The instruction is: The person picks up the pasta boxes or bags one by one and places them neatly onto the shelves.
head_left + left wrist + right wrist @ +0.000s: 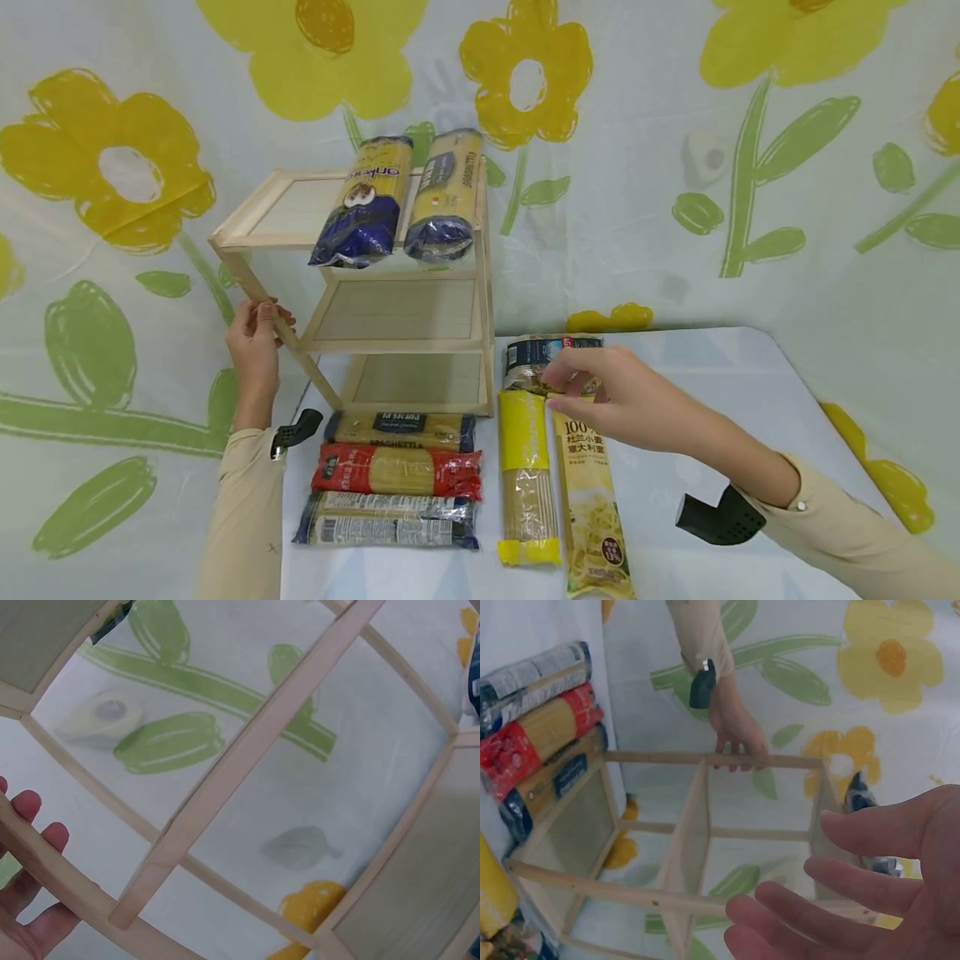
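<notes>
My left hand point(257, 333) grips the left front post of a wooden three-tier shelf point(397, 345), with the fingers wrapped round the wood. In the left wrist view its fingertips point(54, 835) show behind the post. My right hand point(618, 404) hovers over the packets right of the shelf, fingers loosely bent and holding nothing. Below it in the head view lie a yellow-ended pasta packet point(527, 483), a long yellow packet with Chinese print point(588, 508) and a dark-labelled packet point(525, 358), which the hand partly covers.
A blue-and-yellow pasta packet point(367, 200) and a spaghetti packet point(446, 192) lie on the top tier, jutting over its front edge. Before the shelf lie a dark-labelled spaghetti packet point(401, 429), a red packet point(397, 471) and packaging with white labels point(386, 518). Flowered cloth hangs behind.
</notes>
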Demonstrator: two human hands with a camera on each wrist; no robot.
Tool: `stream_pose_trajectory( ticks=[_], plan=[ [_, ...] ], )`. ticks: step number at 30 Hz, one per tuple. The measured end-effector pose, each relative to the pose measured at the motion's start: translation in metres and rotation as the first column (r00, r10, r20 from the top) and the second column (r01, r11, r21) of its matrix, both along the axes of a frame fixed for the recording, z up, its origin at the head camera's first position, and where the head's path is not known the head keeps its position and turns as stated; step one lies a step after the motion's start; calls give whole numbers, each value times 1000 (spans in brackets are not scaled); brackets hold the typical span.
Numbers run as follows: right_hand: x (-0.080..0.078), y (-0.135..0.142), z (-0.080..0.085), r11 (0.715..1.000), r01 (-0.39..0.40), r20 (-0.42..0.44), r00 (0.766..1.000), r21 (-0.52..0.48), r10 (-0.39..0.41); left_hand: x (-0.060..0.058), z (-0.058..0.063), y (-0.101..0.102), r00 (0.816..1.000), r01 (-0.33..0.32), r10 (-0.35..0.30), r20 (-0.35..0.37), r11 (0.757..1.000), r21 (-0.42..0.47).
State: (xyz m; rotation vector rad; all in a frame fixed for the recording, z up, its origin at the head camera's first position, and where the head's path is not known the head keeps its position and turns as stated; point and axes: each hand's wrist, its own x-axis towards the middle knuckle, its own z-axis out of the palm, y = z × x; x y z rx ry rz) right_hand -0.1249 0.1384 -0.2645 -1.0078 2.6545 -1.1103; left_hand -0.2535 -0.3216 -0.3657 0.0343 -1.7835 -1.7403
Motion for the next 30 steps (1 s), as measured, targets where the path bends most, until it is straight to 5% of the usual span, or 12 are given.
stream_pose_trajectory(
  ticks=[17, 26, 30],
  plan=[
    [21, 30, -54, 997, 76, 148, 986, -14, -73, 3, 0, 1, 1000, -10, 10, -26, 1000, 13],
    [29, 47, -93, 984, 175, 236, 956, 15, -174, 2, -1, 1, 999, -8, 8, -40, 1000, 12],
    [31, 50, -114, 962, 265, 264, 925, 69, -273, 0, 0, 0, 999, -5, 5, -37, 1000, 0]
  ],
)
